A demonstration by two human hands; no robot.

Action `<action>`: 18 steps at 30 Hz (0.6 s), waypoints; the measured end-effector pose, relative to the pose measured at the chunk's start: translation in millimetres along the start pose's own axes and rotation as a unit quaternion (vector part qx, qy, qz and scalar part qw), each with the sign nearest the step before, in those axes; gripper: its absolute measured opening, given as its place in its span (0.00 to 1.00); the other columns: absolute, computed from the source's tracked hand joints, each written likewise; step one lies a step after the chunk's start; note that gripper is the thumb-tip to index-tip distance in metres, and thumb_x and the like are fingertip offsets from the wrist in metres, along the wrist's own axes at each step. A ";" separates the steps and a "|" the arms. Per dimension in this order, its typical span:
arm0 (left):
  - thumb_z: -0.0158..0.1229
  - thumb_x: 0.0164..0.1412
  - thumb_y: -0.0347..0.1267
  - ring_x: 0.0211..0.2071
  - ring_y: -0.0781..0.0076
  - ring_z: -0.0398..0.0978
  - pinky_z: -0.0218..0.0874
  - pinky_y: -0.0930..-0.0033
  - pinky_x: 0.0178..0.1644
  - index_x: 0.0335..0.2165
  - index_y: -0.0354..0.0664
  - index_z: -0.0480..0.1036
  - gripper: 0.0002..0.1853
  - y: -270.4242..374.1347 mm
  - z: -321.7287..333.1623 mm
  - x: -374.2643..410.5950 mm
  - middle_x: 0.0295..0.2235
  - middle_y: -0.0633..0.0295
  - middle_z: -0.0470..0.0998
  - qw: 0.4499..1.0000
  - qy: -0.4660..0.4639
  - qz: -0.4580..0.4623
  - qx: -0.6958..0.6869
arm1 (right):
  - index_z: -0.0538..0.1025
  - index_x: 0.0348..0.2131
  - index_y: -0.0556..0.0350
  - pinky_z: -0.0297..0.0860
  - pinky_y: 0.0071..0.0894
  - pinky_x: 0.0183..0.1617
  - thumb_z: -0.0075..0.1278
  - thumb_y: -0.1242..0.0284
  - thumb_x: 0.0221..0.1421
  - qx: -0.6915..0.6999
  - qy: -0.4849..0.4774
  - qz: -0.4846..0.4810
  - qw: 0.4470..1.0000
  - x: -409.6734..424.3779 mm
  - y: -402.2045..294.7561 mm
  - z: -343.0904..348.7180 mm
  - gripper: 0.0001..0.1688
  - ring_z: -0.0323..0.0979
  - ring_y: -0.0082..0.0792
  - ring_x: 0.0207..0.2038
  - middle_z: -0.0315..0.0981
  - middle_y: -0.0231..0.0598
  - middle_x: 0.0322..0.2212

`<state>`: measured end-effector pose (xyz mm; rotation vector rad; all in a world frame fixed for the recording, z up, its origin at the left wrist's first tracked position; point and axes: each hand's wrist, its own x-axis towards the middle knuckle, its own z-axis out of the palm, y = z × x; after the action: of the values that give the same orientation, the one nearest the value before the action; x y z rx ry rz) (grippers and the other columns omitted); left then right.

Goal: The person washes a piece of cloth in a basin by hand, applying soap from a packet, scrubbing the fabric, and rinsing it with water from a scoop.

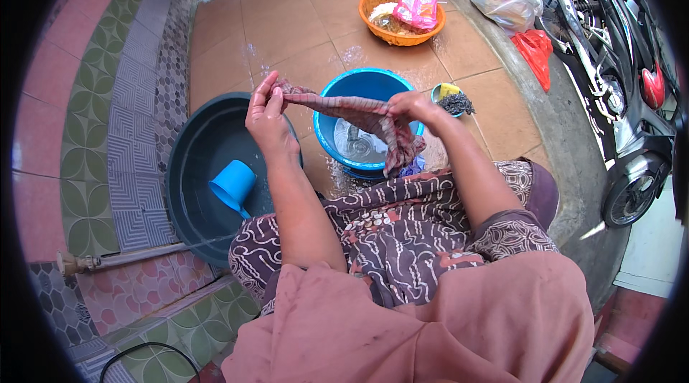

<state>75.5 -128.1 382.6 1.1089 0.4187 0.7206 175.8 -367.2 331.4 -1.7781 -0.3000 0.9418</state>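
Note:
A wet-looking checked cloth (pixel 350 108) in red and grey is stretched between both hands above a blue plastic bucket (pixel 377 79) that holds some cloudy water. My left hand (pixel 273 119) pinches its left end between thumb and fingers, raised over the gap between the bucket and a big dark basin. My right hand (pixel 414 108) grips the cloth over the bucket's right rim, and the loose part hangs below it towards my lap. A light blue dipper (pixel 234 184) lies tilted in the dark round basin (pixel 185 167).
An orange basin (pixel 401 39) with a pink packet (pixel 417 7) stands ahead on wet tiles. Right of the bucket is a small bowl with a yellow sponge (pixel 448 90) and a dark scourer (pixel 456 104). Plastic bags (pixel 503 0) and a motorcycle (pixel 603 60) are at right, a pipe (pixel 134 258) at left.

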 end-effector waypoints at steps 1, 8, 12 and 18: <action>0.48 0.52 0.20 0.34 0.78 0.69 0.61 0.77 0.38 0.40 0.34 0.69 0.14 0.8 -0.1 -0.2 0.36 0.62 0.72 1.000 0.004 0.006 0.002 | 0.74 0.29 0.57 0.61 0.22 0.35 0.45 0.72 0.42 -0.006 0.006 -0.013 1.000 -9.0 -10.6 -9.0 0.12 0.65 0.24 0.29 0.69 0.33 0.24; 0.49 0.51 0.19 0.33 0.79 0.69 0.61 0.78 0.37 0.40 0.33 0.69 0.14 5.6 3.5 -1.6 0.34 0.62 0.72 0.999 0.007 0.043 -0.019 | 0.73 0.28 0.62 0.60 0.19 0.35 0.44 0.72 0.45 0.038 0.152 -0.217 0.964 -31.1 -35.9 -23.8 0.11 0.65 0.24 0.30 0.69 0.32 0.24; 0.50 0.51 0.18 0.32 0.79 0.68 0.60 0.79 0.38 0.39 0.32 0.69 0.13 10.3 8.0 -3.9 0.34 0.61 0.73 0.997 0.015 0.080 0.013 | 0.70 0.26 0.61 0.57 0.16 0.34 0.44 0.72 0.46 0.039 0.134 -0.256 0.957 -57.3 -62.9 -34.6 0.09 0.61 0.20 0.29 0.65 0.29 0.23; 0.50 0.50 0.18 0.31 0.79 0.68 0.60 0.80 0.38 0.36 0.30 0.70 0.12 50.6 14.2 -21.4 0.32 0.60 0.73 0.977 0.014 0.210 0.034 | 0.72 0.27 0.64 0.60 0.21 0.30 0.40 0.79 0.33 -0.156 0.249 -0.284 0.913 -115.9 -102.2 -28.2 0.15 0.63 0.22 0.26 0.66 0.33 0.22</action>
<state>53.6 -139.5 433.7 1.2686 0.2342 1.1008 142.9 -413.6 477.8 -1.9843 -0.6189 0.0124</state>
